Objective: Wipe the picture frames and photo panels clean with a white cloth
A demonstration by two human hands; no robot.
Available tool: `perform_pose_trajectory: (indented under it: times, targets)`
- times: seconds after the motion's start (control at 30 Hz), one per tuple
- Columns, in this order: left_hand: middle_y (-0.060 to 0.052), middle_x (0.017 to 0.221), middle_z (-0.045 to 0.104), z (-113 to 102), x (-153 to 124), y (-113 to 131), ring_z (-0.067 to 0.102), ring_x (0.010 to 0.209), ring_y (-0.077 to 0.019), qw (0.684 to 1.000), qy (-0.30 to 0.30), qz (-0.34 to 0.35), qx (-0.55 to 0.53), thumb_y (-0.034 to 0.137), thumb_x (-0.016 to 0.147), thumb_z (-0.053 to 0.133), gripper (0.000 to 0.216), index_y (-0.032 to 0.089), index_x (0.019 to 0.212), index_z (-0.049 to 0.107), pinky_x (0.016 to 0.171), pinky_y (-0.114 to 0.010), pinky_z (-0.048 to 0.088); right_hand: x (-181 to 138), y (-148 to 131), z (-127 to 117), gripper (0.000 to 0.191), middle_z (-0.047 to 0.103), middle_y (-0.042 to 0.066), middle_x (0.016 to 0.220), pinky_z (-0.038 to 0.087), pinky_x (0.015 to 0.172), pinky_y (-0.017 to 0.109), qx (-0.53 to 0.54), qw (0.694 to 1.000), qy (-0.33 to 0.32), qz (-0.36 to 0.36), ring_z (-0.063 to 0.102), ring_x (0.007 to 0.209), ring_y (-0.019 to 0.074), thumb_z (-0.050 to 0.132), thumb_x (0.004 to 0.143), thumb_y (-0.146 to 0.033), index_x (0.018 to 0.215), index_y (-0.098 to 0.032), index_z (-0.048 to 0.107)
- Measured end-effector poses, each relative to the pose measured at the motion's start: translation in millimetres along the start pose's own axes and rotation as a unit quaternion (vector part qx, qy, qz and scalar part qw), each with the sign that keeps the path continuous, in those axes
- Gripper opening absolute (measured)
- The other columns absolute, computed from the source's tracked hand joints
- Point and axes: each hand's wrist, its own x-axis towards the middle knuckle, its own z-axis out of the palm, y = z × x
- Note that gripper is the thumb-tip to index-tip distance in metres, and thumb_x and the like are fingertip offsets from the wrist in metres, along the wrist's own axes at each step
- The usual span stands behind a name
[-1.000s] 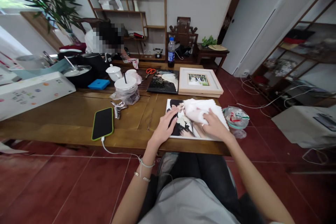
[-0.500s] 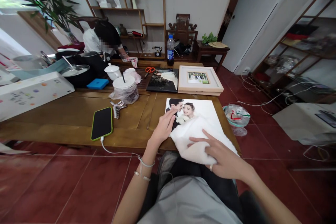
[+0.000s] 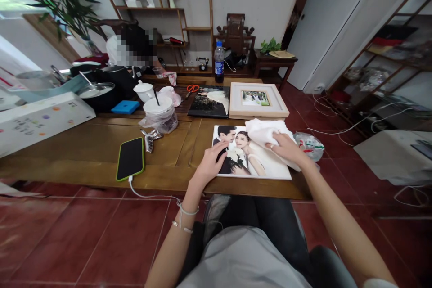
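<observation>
The right hand (image 3: 282, 149) has its grip closed on a white cloth (image 3: 265, 131), pressing it onto the upper right corner of a wedding photo (image 3: 248, 155) just right of the frame's centre. The left hand (image 3: 212, 162) lies flat with fingers spread on the photo's left edge, gripping nothing. The photo rests flat on the near edge of the wooden table (image 3: 91, 148), in front of the person's lap.

Just above the photo sit a pale framed picture (image 3: 257, 100) and, to its left, a dark photo print (image 3: 210, 102). A crumpled plastic bag (image 3: 308, 144) hangs off the table's right end, just beside the cloth. Left of centre lies a phone (image 3: 130, 158) in a green case, its white cable (image 3: 148, 195) trailing off the table's edge. Near it are a metal clip (image 3: 150, 137) and a lidded cup (image 3: 158, 112) in a plastic bag. Further back stands a blue-labelled bottle (image 3: 219, 61). In the upper left of the frame another person (image 3: 126, 47) sits behind the table.
</observation>
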Motion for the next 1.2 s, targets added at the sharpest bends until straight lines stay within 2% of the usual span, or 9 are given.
perform_pose_trajectory:
  times: [0.1, 0.2, 0.33, 0.5, 0.63, 0.73, 0.87, 1.03, 1.2]
  targets:
    - [-0.010, 0.128, 0.060, 0.2, 0.1, 0.1, 0.049, 0.126, -0.0219, 1.000, 0.000, -0.007, 0.003, 0.019, 0.090, 0.046, 0.032, 0.018, 0.120, 0.058, 0.106, -0.043, 0.039, 22.0, -6.4, 10.6, 0.009, 0.068, 0.011, 0.096, 0.027, 0.105, 0.049, -0.008, 1.000, 0.008, -0.025, 0.058, 0.101, 0.0293, 0.048, 0.077, -0.020, 0.076, -0.019, 0.057]
    - [-0.010, 0.127, 0.060, 0.7, 0.8, 0.1, 0.050, 0.125, -0.0216, 1.000, 0.004, -0.009, 0.001, 0.019, 0.091, 0.045, 0.032, 0.018, 0.121, 0.057, 0.106, -0.043, 0.039, 15.4, -13.4, 16.7, 0.011, 0.065, 0.014, 0.113, 0.017, 0.110, 0.052, -0.013, 0.999, 0.010, -0.052, 0.051, 0.115, 0.0303, 0.050, 0.072, -0.015, 0.078, -0.019, 0.058]
    - [-0.010, 0.126, 0.061, 0.7, 1.1, -0.1, 0.050, 0.125, -0.0216, 1.000, 0.003, -0.012, -0.003, 0.020, 0.091, 0.044, 0.032, 0.017, 0.119, 0.058, 0.107, -0.043, 0.038, -31.2, -34.3, 14.7, 0.014, 0.054, 0.017, 0.131, 0.015, 0.111, 0.056, 0.003, 0.994, 0.000, -0.106, 0.042, 0.128, 0.0314, 0.051, 0.063, -0.010, 0.071, -0.020, 0.056]
    - [-0.008, 0.128, 0.060, 0.7, -0.7, -0.8, 0.048, 0.127, -0.0227, 1.000, -0.006, -0.017, -0.004, 0.020, 0.091, 0.044, 0.033, 0.020, 0.121, 0.057, 0.107, -0.044, 0.037, -99.1, -67.5, 4.3, 0.020, 0.050, 0.009, 0.138, 0.007, 0.113, 0.060, 0.048, 0.983, -0.069, -0.162, 0.032, 0.135, 0.0301, 0.046, 0.054, -0.003, 0.060, -0.022, 0.051]
    - [-0.010, 0.134, 0.055, 1.3, -0.7, -1.1, 0.048, 0.127, -0.0231, 1.000, -0.009, -0.019, 0.002, 0.021, 0.092, 0.042, 0.035, 0.019, 0.123, 0.057, 0.107, -0.045, 0.037, -120.2, -72.6, -4.4, 0.021, 0.048, 0.006, 0.140, 0.006, 0.115, 0.055, 0.053, 0.976, -0.116, -0.178, 0.031, 0.136, 0.0276, 0.046, 0.055, -0.003, 0.062, -0.022, 0.050]
    - [-0.011, 0.133, 0.056, 1.6, 0.2, -1.4, 0.047, 0.128, -0.0226, 1.000, -0.015, -0.009, 0.008, 0.020, 0.093, 0.039, 0.034, 0.016, 0.121, 0.058, 0.108, -0.045, 0.037, -112.0, -58.7, -4.0, 0.012, 0.050, 0.008, 0.138, 0.020, 0.113, 0.052, 0.048, 0.983, -0.114, -0.137, 0.031, 0.136, 0.0288, 0.050, 0.068, -0.010, 0.067, -0.022, 0.052]
    - [-0.012, 0.130, 0.057, 1.4, 1.1, -1.1, 0.049, 0.127, -0.0214, 1.000, -0.007, -0.002, 0.001, 0.019, 0.093, 0.038, 0.034, 0.015, 0.119, 0.060, 0.109, -0.043, 0.037, -75.3, -30.2, 7.1, 0.012, 0.061, 0.014, 0.119, 0.039, 0.099, 0.050, 0.005, 0.999, -0.042, -0.001, 0.040, 0.128, 0.0354, 0.049, 0.082, -0.029, 0.079, -0.020, 0.056]
    - [-0.011, 0.129, 0.059, 1.1, 0.9, -0.6, 0.050, 0.126, -0.0214, 1.000, -0.001, 0.003, -0.002, 0.019, 0.092, 0.038, 0.034, 0.016, 0.117, 0.061, 0.108, -0.044, 0.038, -15.7, -5.3, 12.1, 0.013, 0.067, 0.009, 0.088, 0.035, 0.100, 0.049, -0.041, 0.996, 0.042, 0.062, 0.061, 0.095, 0.0306, 0.046, 0.084, -0.030, 0.079, -0.021, 0.055]
    - [-0.010, 0.130, 0.058, 1.5, 1.2, -1.6, 0.049, 0.126, -0.0224, 1.000, -0.001, -0.004, 0.002, 0.019, 0.092, 0.038, 0.034, 0.017, 0.118, 0.060, 0.107, -0.045, 0.039, 4.9, -6.6, 13.2, 0.011, 0.068, 0.011, 0.095, 0.030, 0.103, 0.051, -0.048, 0.997, 0.049, 0.043, 0.058, 0.103, 0.0303, 0.047, 0.080, -0.025, 0.080, -0.020, 0.056]
